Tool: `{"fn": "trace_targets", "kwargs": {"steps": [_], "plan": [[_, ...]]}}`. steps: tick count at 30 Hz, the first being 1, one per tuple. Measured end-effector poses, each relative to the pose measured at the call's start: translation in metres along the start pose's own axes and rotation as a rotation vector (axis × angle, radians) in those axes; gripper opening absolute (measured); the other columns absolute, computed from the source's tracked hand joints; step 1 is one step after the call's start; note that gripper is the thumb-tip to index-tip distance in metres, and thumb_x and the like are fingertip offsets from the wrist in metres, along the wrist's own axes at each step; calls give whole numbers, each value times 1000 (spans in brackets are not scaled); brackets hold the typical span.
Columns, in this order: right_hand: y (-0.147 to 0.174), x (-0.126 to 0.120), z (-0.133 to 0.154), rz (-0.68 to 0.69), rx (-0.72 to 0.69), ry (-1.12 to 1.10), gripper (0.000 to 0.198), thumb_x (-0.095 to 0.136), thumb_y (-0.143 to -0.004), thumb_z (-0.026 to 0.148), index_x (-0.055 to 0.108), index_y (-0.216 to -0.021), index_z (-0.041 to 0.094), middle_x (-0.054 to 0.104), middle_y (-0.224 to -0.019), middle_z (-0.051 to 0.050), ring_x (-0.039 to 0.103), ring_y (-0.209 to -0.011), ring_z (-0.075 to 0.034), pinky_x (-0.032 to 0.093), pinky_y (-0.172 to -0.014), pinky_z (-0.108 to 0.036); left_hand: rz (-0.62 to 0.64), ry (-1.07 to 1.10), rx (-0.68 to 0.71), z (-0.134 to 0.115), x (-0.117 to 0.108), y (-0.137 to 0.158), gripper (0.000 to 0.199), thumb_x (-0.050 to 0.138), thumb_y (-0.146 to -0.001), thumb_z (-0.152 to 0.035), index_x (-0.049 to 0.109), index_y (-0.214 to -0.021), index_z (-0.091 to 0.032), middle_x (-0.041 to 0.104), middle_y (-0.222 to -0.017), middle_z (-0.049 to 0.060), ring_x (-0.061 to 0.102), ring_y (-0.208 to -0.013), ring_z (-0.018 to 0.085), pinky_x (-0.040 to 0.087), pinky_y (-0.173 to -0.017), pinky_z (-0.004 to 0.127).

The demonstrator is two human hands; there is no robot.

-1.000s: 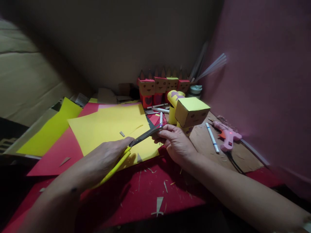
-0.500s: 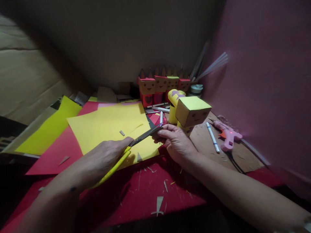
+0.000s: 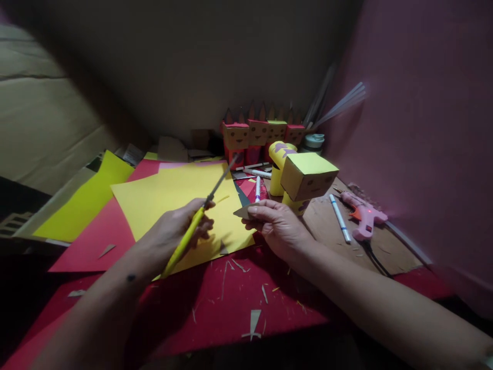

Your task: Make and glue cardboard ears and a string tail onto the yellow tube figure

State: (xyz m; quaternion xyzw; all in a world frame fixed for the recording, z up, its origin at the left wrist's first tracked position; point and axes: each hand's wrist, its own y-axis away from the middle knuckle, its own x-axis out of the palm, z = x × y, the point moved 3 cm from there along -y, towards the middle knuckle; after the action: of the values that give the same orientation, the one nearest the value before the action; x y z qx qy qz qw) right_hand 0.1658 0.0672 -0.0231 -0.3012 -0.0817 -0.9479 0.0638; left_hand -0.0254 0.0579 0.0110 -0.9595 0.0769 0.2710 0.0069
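Observation:
My left hand (image 3: 181, 226) is wrapped round the yellow handles of a pair of scissors (image 3: 187, 235), whose blades look closed and point up and away. Between the thumb and fingers of my right hand (image 3: 283, 223) is a small pointed piece of cardboard (image 3: 242, 211); the fingers hide part of it. The scissors are apart from this piece. Both hands are over a yellow sheet of paper (image 3: 154, 200). Just beyond my right hand stands a cardboard box-headed figure (image 3: 308, 180) with a yellow-green top and a drawn face.
Several similar figures with red parts (image 3: 235, 137) stand along the back. On the right lie a pink glue gun (image 3: 364, 213) and a white marker (image 3: 340, 218) on brown cardboard. Red paper (image 3: 88, 246) is at left. Paper scraps (image 3: 254, 322) litter the red tabletop.
The scissors have come away from the cardboard piece, swinging up and left, and their blades have closed. My right hand still pinches the piece, whose pointed end now shows.

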Motion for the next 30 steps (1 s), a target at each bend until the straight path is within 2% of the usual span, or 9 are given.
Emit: {"fn": "trace_targets", "kwargs": {"steps": [4, 11, 16, 22, 27, 30], "plan": [[3, 1, -2, -2, 49, -28, 8, 76, -58, 16, 68, -59, 17, 64, -63, 0, 56, -59, -12, 41, -61, -27, 53, 129, 27, -16, 12, 0, 47, 71, -75, -38, 53, -115, -21, 68, -84, 1, 56, -57, 10, 47, -55, 24], [6, 2, -11, -1, 141, -43, 10, 72, -58, 11, 63, -57, 14, 56, -58, 2, 44, -53, -8, 30, -51, -24, 131, 400, 119, -2, 35, -2, 40, 62, -84, -41, 50, -117, -22, 54, -57, -6, 51, -48, 11, 43, -49, 25], [6, 2, -14, 11, 163, -32, 13, 72, -58, 11, 60, -56, 14, 55, -56, 2, 40, -50, -7, 24, -48, -24, 142, 316, 115, -5, 37, 0, 40, 58, -86, -45, 52, -115, -19, 55, -55, -4, 50, -47, 12, 42, -49, 26], [7, 1, -18, 30, 154, 10, 12, 75, -59, 15, 63, -62, 13, 60, -63, -1, 42, -52, -8, 24, -50, -25, 92, 199, 93, -19, 34, 2, 41, 70, -76, -40, 55, -107, -17, 53, -55, -6, 48, -47, 10, 40, -47, 23], [10, 4, -19, 62, 173, 36, 16, 77, -57, 18, 62, -62, 14, 58, -57, 1, 45, -51, -8, 29, -52, -25, 79, 180, 133, -18, 34, 1, 31, 67, -75, -28, 57, -103, -17, 54, -64, -6, 46, -48, 6, 38, -48, 20], [11, 4, -17, 108, 196, 50, 13, 73, -59, 22, 63, -63, 14, 61, -60, -1, 50, -54, -11, 35, -55, -26, 80, 197, 131, -15, 29, 0, 34, 65, -72, -25, 57, -105, -18, 53, -65, -6, 44, -47, 6, 36, -47, 21]]}}
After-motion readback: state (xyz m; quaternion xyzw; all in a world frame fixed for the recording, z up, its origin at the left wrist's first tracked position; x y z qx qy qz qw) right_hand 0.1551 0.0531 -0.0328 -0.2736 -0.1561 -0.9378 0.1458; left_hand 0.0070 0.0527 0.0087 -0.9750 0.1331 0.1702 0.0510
